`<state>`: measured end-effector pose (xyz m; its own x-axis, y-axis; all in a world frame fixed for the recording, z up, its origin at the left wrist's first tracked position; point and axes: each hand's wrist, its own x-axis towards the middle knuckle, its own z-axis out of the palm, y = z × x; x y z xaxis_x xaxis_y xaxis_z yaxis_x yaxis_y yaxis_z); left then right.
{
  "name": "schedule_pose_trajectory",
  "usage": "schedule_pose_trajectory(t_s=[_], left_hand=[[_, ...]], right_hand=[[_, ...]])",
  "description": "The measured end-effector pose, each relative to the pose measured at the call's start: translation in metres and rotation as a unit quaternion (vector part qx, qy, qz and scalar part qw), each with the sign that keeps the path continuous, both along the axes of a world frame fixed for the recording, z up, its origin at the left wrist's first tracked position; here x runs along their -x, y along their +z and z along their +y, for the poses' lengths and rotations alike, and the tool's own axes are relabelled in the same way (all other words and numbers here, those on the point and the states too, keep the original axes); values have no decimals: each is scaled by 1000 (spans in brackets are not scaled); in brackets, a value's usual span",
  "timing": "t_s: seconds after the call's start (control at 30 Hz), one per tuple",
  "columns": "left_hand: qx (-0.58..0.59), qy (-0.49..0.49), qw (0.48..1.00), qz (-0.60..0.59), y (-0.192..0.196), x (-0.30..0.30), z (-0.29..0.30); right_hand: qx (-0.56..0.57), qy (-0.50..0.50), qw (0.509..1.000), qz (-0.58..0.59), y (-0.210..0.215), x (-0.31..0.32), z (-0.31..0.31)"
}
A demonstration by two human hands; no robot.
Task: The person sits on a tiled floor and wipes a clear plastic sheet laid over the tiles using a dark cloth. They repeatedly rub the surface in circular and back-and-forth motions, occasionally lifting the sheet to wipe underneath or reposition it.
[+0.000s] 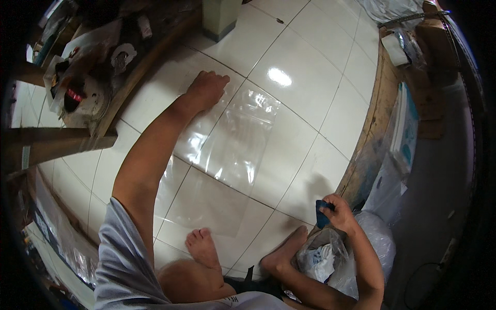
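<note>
Clear plastic bags (232, 150) lie flat on the tiled floor in front of me, shiny and wrinkled, with what looks like a zip strip near the far end. My left hand (209, 89) reaches out to the far left corner of the bags, its fingers curled down; what they hold, if anything, is hidden. Lower right, my right hand (338, 213) pinches a small dark blue piece (322, 214), perhaps folded cloth, above the floor. Just below that hand stands an open clear bag (323, 258) with white contents.
At the left stands a wooden frame (57, 147) with a cluttered shelf holding a roll (85, 103) and plastic. A wooden edge (369, 129) curves along the right, with wrapped packages (405, 129) beside it. A pillar (219, 18) rises at the back. My bare feet flank the bags' near end.
</note>
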<state>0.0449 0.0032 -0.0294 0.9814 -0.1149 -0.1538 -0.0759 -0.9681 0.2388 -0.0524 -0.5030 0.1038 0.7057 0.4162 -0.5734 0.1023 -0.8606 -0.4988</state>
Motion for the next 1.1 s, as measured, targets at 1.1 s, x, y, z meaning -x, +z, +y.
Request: schedule_pose_trajectory(t_s=[1.1], left_hand=[[518,357,775,58,291,426,18]], right_hand=[[-168,306,936,-40,38,-8,127]])
